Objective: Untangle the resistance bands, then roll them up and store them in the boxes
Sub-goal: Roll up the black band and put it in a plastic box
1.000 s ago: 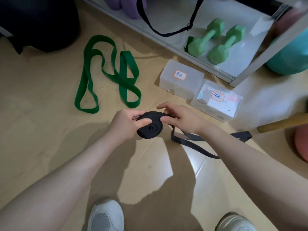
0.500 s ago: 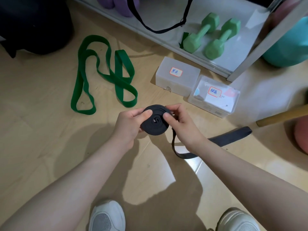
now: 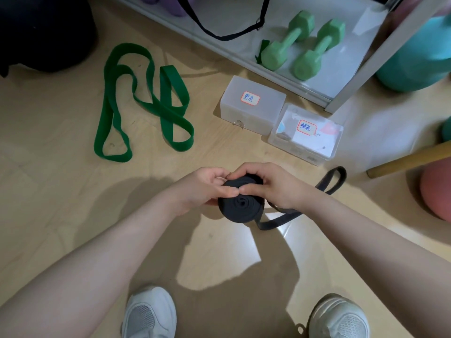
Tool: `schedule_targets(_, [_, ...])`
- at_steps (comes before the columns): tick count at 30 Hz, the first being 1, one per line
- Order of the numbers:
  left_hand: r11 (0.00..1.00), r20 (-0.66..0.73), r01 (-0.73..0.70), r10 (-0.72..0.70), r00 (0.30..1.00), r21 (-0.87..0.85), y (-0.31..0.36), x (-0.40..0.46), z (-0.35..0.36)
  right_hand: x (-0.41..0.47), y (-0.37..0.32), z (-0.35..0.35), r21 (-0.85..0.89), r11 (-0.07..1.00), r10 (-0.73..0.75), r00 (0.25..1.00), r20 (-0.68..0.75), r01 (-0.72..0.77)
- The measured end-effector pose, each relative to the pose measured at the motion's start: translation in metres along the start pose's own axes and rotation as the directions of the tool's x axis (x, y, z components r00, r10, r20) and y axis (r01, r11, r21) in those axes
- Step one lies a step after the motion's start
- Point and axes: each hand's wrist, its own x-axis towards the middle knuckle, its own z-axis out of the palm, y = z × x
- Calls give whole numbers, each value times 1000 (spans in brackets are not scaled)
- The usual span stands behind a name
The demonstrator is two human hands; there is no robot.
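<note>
While both hands (image 3: 244, 186) grip black band roll (image 3: 240, 208), box labels read 黑色 (image 3: 250, 98), 绿色 (image 3: 307, 127).

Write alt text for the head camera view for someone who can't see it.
Both hands, left hand and right hand, grip a half-rolled black band, its tail trailing right. Beyond lie a green band and two labelled boxes.
</note>
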Motion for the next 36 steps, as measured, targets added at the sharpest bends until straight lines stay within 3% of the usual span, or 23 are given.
schedule_targets(4, [998, -75, -66, 66, 995, 3, 4, 3, 5, 2, -1, -10, -11, 1000, 6, 1000, 4, -6])
schedule_targets(7, [991, -159, -132, 131, 979, 4, 5, 5, 8, 3, 4, -15, -3, 999, 51, 993, -102, -52])
schedule_targets(9, [986, -211, -167, 164, 964, 2, 4, 6, 12, 5, 6, -18, -96, 994, 36, 987, -157, -51])
schedule_targets(12, [980, -250, -191, 198, 948, 51, 3, 6, 11, 9, 4, -24, -218, 971, 74, 991, -114, -98])
schedule_targets(16, [982, -255, -175, 188, 948, 74, 4, 2, 0, 9, 2, -29, -15, 995, 101, 994, -49, -102])
schedule_targets(18, [988, -270, -152, 153, 951, 27, 3, -1, -9, 8, 2, -27, -36, 998, 58, 997, -60, -60])
schedule_targets(21, [988, -296, -144, 122, 947, -56, 1, -7, -18, 8, 1, -17, -32, 999, 24, 987, -161, -29])
schedule_targets(26, [959, -361, -189, 103, 927, -213, -1, -6, -14, 11, 1, 12, 248, 969, 104, 931, -349, -15])
schedule_targets(29, [945, -409, -224, 113, 905, -236, -1, -6, -14, 8, 2, 17, 404, 914, 101, 943, -317, 38])
schedule_targets(32, [917, -456, -252, 89, 885, -310, -2, -3, -10, 5, 0, 19, 396, 918, 105, 960, -261, 8])
schedule_targets(36, [872, -338, -215, 61, 939, -440, -6, -4, -6, 11, -3, 17, 331, 943, 100, 939, -330, 16])
